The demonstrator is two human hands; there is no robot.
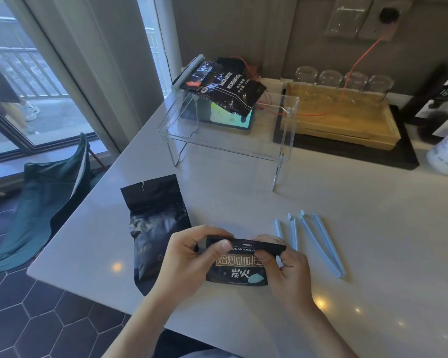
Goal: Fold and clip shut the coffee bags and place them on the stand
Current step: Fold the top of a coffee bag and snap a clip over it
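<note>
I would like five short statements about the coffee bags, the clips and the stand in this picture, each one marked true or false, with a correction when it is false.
1. Both hands hold the small coffee bag at its folded top. True: the left hand and right hand pinch it.
2. A clipped bag already lies on the clear stand. True.
3. The clips lie left of the hands. False: they lie on the right.
4. The large black bag on the counter is clipped shut. False: its top is open, without a clip.
5. The bag in the hands has a clip on it. False: none yet.
</note>
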